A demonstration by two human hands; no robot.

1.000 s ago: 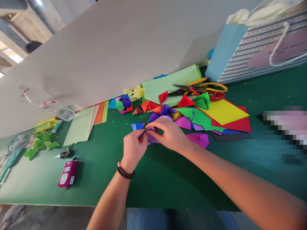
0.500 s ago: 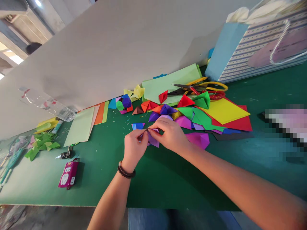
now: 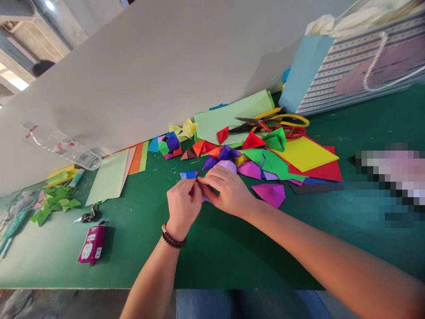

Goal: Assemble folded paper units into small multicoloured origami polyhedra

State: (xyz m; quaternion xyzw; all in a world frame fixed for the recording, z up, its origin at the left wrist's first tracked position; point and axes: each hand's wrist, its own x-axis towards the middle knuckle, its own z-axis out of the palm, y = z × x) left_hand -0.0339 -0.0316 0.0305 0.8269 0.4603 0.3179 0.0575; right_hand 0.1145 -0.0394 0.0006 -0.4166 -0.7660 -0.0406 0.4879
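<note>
A person's left hand [image 3: 183, 204] and right hand [image 3: 229, 191] meet over a green worktop [image 3: 232, 254], their fingers [image 3: 191, 186] closed narrowly on a purple folded paper piece [image 3: 206, 197], mostly hidden between them. A beaded bracelet [image 3: 171, 237] circles the left wrist. Just beyond the fingers lie a blue paper scrap [image 3: 188, 175] and a heap of origami pieces [image 3: 229, 161] in violet, green and orange; a magenta folded piece [image 3: 268, 194] sits near the right hand. Farther past the fingers, scissors [image 3: 249, 124] rest on a pale green sheet [image 3: 226, 117], near a yellow sheet [image 3: 305, 155] lying on a red sheet [image 3: 327, 173]. Well left of the fingers are a magenta pouch [image 3: 92, 243] and green paper scraps [image 3: 55, 204]; a striped gift bag [image 3: 345, 66] stands far to the right.
</note>
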